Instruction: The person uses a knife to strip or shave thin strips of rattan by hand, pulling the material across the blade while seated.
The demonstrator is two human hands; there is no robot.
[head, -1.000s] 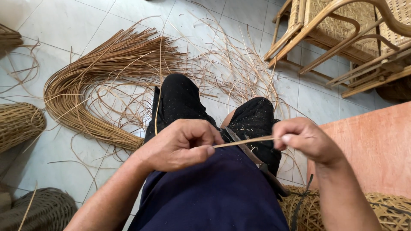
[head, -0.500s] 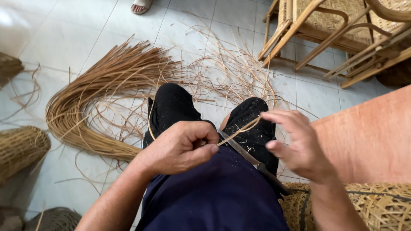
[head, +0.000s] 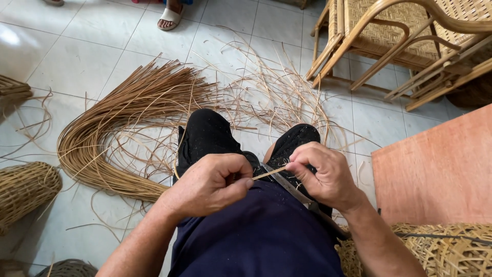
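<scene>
I sit with my knees in dark trousers over a tiled floor. My left hand point(head: 212, 184) is closed around a thin pale rattan strip point(head: 270, 173). My right hand point(head: 325, 174) pinches the same strip at its other end, a short way to the right. A long metal blade point(head: 294, 192) lies slanted across my lap just beneath the strip, its lower end under my right wrist. The part of the strip inside my left fist is hidden.
A big curved bundle of brown rattan strands point(head: 118, 128) lies on the floor ahead left, with loose thin shavings point(head: 271, 97) beyond my knees. Woven baskets point(head: 23, 190) sit left, rattan chairs point(head: 400, 41) far right, a reddish board point(head: 441, 169) right, woven work point(head: 441, 251) below it. Someone's sandalled foot point(head: 169, 18) shows.
My right hand let go of the strip, opened, then came back in and now pinches it close to my left fist. The view has tilted up, showing more floor.
</scene>
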